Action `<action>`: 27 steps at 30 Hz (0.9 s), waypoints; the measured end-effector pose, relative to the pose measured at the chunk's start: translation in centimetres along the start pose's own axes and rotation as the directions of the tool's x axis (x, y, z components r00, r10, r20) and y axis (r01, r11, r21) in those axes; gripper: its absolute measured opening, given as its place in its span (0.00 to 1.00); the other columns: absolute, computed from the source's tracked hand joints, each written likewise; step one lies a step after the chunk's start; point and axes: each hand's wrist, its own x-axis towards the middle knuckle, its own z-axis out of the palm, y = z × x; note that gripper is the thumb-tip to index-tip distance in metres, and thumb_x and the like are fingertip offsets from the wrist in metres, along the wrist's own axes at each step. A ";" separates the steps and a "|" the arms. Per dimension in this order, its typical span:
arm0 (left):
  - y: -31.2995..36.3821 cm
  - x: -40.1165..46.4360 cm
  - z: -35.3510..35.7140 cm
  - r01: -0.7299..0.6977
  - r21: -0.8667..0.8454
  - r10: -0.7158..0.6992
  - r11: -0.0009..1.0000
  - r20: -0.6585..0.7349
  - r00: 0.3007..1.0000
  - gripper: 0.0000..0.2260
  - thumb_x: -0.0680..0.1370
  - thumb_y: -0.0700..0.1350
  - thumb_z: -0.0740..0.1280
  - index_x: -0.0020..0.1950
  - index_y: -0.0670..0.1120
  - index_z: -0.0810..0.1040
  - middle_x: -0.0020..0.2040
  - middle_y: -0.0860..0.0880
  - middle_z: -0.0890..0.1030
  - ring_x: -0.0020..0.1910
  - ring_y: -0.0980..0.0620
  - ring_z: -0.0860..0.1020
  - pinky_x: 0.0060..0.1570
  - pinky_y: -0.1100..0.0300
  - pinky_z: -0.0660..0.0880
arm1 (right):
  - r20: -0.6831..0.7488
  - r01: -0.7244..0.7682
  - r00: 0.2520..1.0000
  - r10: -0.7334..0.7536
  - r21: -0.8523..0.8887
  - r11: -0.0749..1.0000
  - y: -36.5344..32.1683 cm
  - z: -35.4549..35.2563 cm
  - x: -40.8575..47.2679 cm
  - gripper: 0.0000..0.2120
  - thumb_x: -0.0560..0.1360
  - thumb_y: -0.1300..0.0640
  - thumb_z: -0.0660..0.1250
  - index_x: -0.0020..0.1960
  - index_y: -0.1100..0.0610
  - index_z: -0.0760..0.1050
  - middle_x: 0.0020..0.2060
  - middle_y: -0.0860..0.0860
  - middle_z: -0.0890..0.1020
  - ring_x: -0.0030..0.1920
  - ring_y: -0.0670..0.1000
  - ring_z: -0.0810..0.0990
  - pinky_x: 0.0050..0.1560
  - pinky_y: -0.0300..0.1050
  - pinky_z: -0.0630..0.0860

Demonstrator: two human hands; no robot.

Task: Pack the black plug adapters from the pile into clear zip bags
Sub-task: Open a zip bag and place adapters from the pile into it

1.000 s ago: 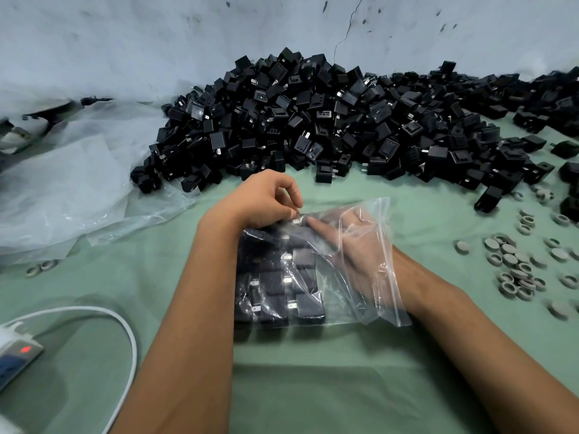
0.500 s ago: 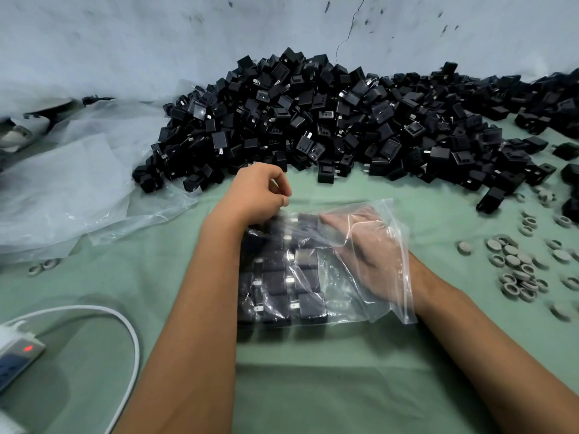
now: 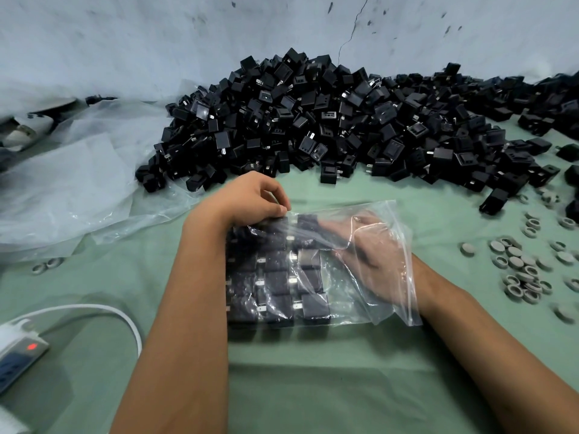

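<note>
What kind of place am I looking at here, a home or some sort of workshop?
Most likely a small packing workshop. A huge pile of identical black plug adapters lies against a bare wall, a clear zip bag is being filled in neat rows, and loose plastic sheeting and grey rings litter the green table.

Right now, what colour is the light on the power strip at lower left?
Red, lit, on the power strip; head view, the only one.

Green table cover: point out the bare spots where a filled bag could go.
Bare green table cover lies between the forearms, below the zip bag. Crowded: adapter pile behind, grey rings right, plastic sheet and power strip left.
</note>
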 end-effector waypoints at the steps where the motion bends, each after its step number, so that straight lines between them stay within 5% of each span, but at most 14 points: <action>1: 0.1 0.0 0.1 -0.002 -0.005 0.002 1.000 0.002 1.000 0.05 0.78 0.41 0.73 0.46 0.50 0.86 0.41 0.52 0.87 0.39 0.54 0.84 0.47 0.56 0.82 | -0.017 0.023 1.000 -0.022 0.041 0.999 -0.2 -0.1 0.1 0.22 0.84 0.45 0.52 0.66 0.56 0.76 0.46 0.57 0.83 0.43 0.53 0.84 0.44 0.52 0.84; 4: 0.5 0.2 0.7 -0.011 -0.020 0.011 1.000 0.003 1.000 0.04 0.79 0.42 0.72 0.47 0.49 0.86 0.41 0.49 0.87 0.38 0.52 0.83 0.46 0.54 0.81 | -0.028 0.104 0.994 -0.101 0.124 0.987 -0.4 -0.1 0.4 0.18 0.86 0.49 0.54 0.67 0.57 0.77 0.40 0.51 0.79 0.39 0.50 0.81 0.37 0.51 0.81; 7: 1.0 0.5 1.4 -0.033 -0.005 0.033 0.999 -0.001 0.999 0.06 0.80 0.42 0.71 0.46 0.51 0.86 0.41 0.50 0.87 0.37 0.54 0.82 0.42 0.58 0.79 | -0.050 0.103 0.993 -0.106 -0.068 0.992 0.3 0.2 0.2 0.19 0.87 0.47 0.53 0.76 0.44 0.68 0.49 0.42 0.79 0.52 0.43 0.72 0.62 0.34 0.69; 9: 1.3 0.7 1.7 -0.040 0.021 0.040 0.999 -0.003 0.999 0.07 0.80 0.43 0.70 0.46 0.52 0.86 0.42 0.51 0.86 0.37 0.56 0.82 0.40 0.60 0.76 | -0.104 0.084 0.990 -0.094 -0.103 0.991 0.4 0.3 -0.1 0.19 0.85 0.43 0.51 0.74 0.40 0.66 0.52 0.40 0.79 0.52 0.40 0.70 0.65 0.28 0.61; 12: 1.0 0.9 1.8 -0.029 0.028 0.029 0.999 -0.005 1.000 0.08 0.81 0.43 0.69 0.46 0.53 0.86 0.41 0.52 0.86 0.32 0.63 0.79 0.37 0.63 0.74 | -0.215 0.061 0.972 -0.091 -0.142 0.988 0.6 0.5 -0.1 0.06 0.84 0.43 0.53 0.58 0.37 0.68 0.40 0.43 0.79 0.41 0.43 0.79 0.50 0.30 0.73; 15: 0.6 0.9 1.8 -0.022 0.025 0.022 0.999 -0.022 1.000 0.09 0.80 0.41 0.69 0.45 0.53 0.86 0.41 0.53 0.86 0.36 0.61 0.80 0.41 0.62 0.73 | -0.236 -0.007 0.972 -0.004 -0.049 0.999 0.8 0.7 0.2 0.20 0.85 0.36 0.48 0.68 0.41 0.70 0.44 0.35 0.77 0.42 0.36 0.78 0.42 0.27 0.71; 18: 0.2 1.1 1.6 -0.015 0.034 0.017 0.999 -0.062 0.998 0.08 0.79 0.40 0.71 0.44 0.52 0.85 0.37 0.55 0.84 0.33 0.61 0.80 0.40 0.61 0.74 | -0.303 -0.035 0.952 0.045 0.038 0.999 1.2 0.3 0.0 0.21 0.84 0.34 0.51 0.56 0.43 0.78 0.42 0.33 0.76 0.44 0.33 0.77 0.44 0.34 0.77; 20: 0.1 1.1 1.5 -0.014 0.037 0.016 0.999 -0.068 0.998 0.08 0.79 0.40 0.71 0.43 0.52 0.86 0.34 0.56 0.83 0.31 0.64 0.79 0.38 0.61 0.75 | -0.322 -0.001 0.946 0.042 0.128 0.992 1.5 -0.2 -0.3 0.15 0.84 0.45 0.59 0.57 0.50 0.82 0.52 0.43 0.83 0.51 0.40 0.82 0.50 0.37 0.81; 23: 0.0 1.1 1.5 -0.022 0.037 0.024 0.999 -0.055 0.998 0.08 0.79 0.41 0.71 0.43 0.52 0.86 0.34 0.57 0.84 0.31 0.64 0.79 0.39 0.62 0.74 | -0.195 0.009 0.980 0.031 0.198 0.980 1.7 -0.6 -0.8 0.17 0.84 0.61 0.63 0.70 0.51 0.77 0.61 0.45 0.79 0.57 0.31 0.77 0.55 0.27 0.77; 25: 0.1 1.1 1.5 -0.029 0.039 0.030 0.999 -0.050 0.998 0.08 0.80 0.42 0.71 0.44 0.53 0.86 0.35 0.57 0.84 0.31 0.65 0.79 0.38 0.63 0.74 | -0.136 0.004 0.990 0.027 0.221 0.975 1.7 -0.4 -1.0 0.22 0.85 0.62 0.61 0.75 0.46 0.72 0.59 0.37 0.76 0.57 0.26 0.74 0.55 0.23 0.73; 27: 0.2 1.1 1.6 -0.038 0.035 0.039 0.999 -0.039 0.999 0.08 0.80 0.42 0.71 0.44 0.53 0.86 0.38 0.55 0.85 0.32 0.64 0.80 0.38 0.64 0.74 | -0.096 0.026 0.995 -0.005 0.220 0.975 1.9 0.0 -0.9 0.24 0.85 0.61 0.58 0.78 0.43 0.67 0.65 0.41 0.76 0.65 0.32 0.73 0.64 0.32 0.74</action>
